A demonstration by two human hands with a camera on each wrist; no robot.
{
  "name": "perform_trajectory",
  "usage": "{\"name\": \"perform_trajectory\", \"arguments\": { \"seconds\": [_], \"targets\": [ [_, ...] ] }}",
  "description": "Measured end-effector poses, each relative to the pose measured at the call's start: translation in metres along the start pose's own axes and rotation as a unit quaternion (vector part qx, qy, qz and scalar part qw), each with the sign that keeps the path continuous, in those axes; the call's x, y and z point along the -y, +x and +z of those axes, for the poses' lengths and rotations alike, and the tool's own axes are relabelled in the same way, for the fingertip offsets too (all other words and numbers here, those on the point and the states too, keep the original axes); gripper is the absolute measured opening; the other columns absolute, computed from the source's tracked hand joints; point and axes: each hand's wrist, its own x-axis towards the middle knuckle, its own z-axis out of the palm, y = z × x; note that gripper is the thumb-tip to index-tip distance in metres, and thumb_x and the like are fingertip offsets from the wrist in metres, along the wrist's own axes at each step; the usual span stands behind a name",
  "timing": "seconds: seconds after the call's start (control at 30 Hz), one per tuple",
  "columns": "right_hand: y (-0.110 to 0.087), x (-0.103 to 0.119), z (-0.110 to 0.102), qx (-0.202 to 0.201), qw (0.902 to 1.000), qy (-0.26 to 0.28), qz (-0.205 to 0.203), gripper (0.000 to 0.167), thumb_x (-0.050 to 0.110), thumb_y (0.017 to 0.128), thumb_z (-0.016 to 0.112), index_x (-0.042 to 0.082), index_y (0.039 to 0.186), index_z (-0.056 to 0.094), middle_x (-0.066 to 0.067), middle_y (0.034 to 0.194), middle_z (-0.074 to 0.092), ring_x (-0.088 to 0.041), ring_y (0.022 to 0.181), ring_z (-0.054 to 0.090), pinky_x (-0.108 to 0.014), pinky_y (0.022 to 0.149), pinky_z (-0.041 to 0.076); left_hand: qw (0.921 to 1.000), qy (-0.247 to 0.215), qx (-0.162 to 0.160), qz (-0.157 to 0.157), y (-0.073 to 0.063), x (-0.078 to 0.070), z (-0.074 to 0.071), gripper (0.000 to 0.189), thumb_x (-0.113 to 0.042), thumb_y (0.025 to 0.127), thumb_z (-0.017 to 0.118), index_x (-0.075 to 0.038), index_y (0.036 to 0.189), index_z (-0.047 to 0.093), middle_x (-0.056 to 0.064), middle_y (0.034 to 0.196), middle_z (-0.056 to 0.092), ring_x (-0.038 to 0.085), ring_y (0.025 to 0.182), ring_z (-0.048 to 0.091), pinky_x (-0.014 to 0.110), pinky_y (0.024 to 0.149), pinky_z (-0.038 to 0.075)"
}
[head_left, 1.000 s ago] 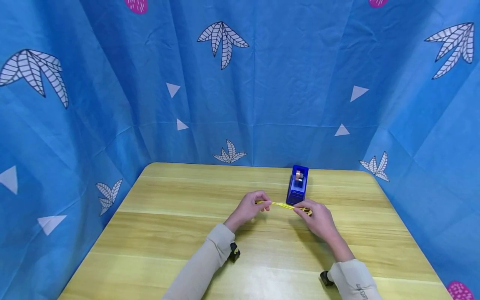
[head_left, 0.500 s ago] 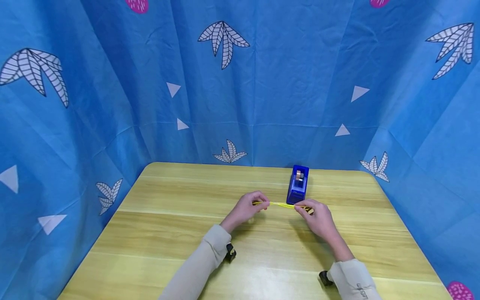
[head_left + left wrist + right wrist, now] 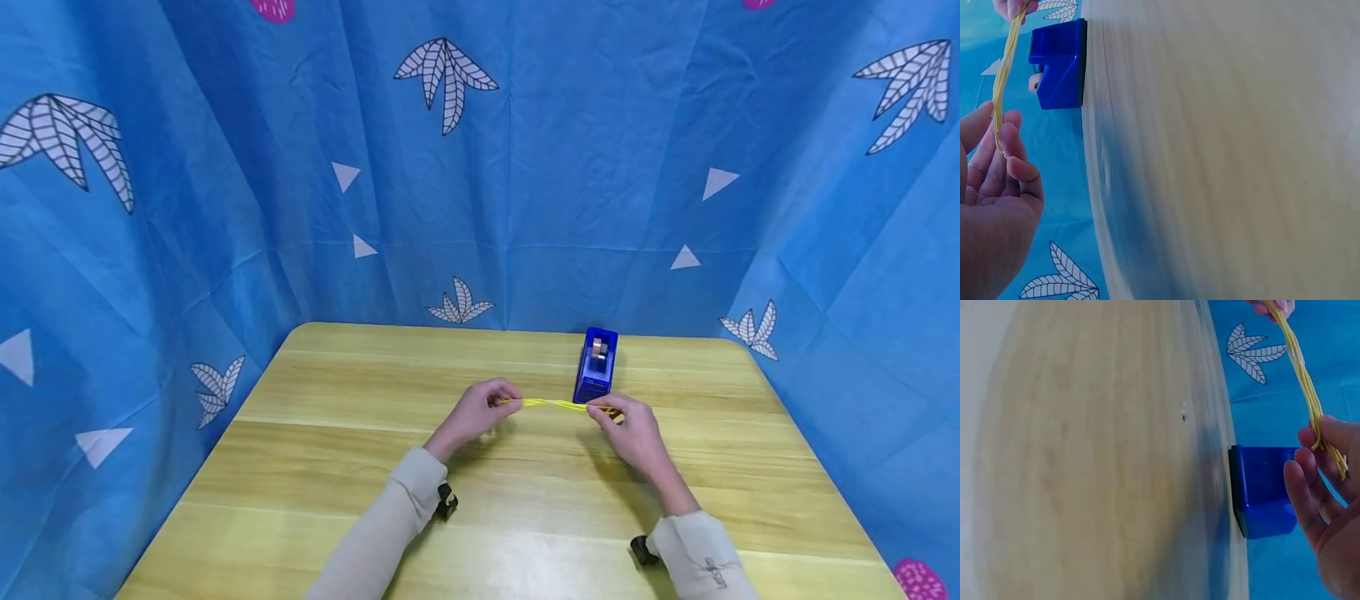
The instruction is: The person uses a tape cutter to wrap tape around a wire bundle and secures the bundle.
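A thin bundle of yellow cords (image 3: pixel 555 403) is stretched between both hands, above the table and in front of a blue tape dispenser (image 3: pixel 596 367). My left hand (image 3: pixel 480 410) pinches one end between thumb and fingertips. At the other end my right hand (image 3: pixel 632 429) pinches it, with loose cord ends poking out past the fingers in the right wrist view. A small shiny clear patch, like tape, shows along the cords (image 3: pixel 1297 357) there. The left wrist view shows the cords (image 3: pixel 1004 78) running up to the right hand (image 3: pixel 1013 7).
The tape dispenser stands upright near the back edge of the wooden table (image 3: pixel 360 400), just behind the right hand. A blue patterned curtain (image 3: pixel 585 167) hangs behind and at both sides. Dark wrist cameras (image 3: pixel 447 502) sit at the sleeve cuffs.
My left hand has slid left and slightly back, so a longer stretch of yellow cord shows between the hands. The right hand has hardly moved and keeps its pinch.
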Motion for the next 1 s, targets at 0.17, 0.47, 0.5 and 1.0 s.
{"name": "perform_trajectory", "arguments": {
  "seconds": [0.17, 0.47, 0.5, 1.0],
  "targets": [
    [0.004, 0.0, 0.006, 0.009, 0.9998, 0.008, 0.016, 0.012, 0.015, 0.099, 0.072, 0.007, 0.106, 0.079, -0.012, 0.106, 0.078, -0.029, 0.097, 0.073, -0.036, 0.08, 0.06, 0.9999, 0.007, -0.009, -0.005, 0.0, 0.003, -0.003, 0.011, -0.024, 0.1, 0.071, -0.017, 0.108, 0.073, 0.0, 0.108, 0.072, 0.012, 0.089, 0.062, 0.027, 0.08, 0.054],
    [0.008, 0.003, 0.013, 0.047, 0.996, 0.043, 0.063, 0.016, 0.016, 0.101, 0.068, 0.008, 0.111, 0.077, -0.012, 0.109, 0.078, -0.028, 0.098, 0.069, -0.034, 0.08, 0.056, 0.9993, 0.022, -0.017, -0.025, 0.001, 0.007, -0.008, 0.011, -0.023, 0.099, 0.072, -0.016, 0.108, 0.073, 0.003, 0.11, 0.073, 0.012, 0.087, 0.061, 0.027, 0.078, 0.054],
    [0.008, 0.002, 0.014, 0.053, 0.9949, 0.049, 0.069, 0.017, 0.017, 0.102, 0.068, 0.008, 0.113, 0.077, -0.012, 0.11, 0.077, -0.027, 0.097, 0.069, -0.032, 0.078, 0.056, 0.9992, 0.024, -0.016, -0.027, 0.001, 0.008, -0.008, 0.011, -0.023, 0.1, 0.071, -0.015, 0.108, 0.073, 0.004, 0.11, 0.073, 0.012, 0.087, 0.062, 0.027, 0.078, 0.054],
    [0.017, -0.005, 0.025, 0.133, 0.9758, 0.113, 0.131, 0.02, 0.016, 0.104, 0.065, 0.008, 0.119, 0.074, -0.01, 0.085, 0.068, -0.019, 0.062, 0.057, -0.027, 0.05, 0.05, 0.9966, 0.061, -0.016, -0.053, 0.004, 0.014, -0.01, 0.009, -0.018, 0.1, 0.07, -0.011, 0.104, 0.074, 0.006, 0.104, 0.071, 0.014, 0.088, 0.063, 0.029, 0.079, 0.055]
  ]
}}
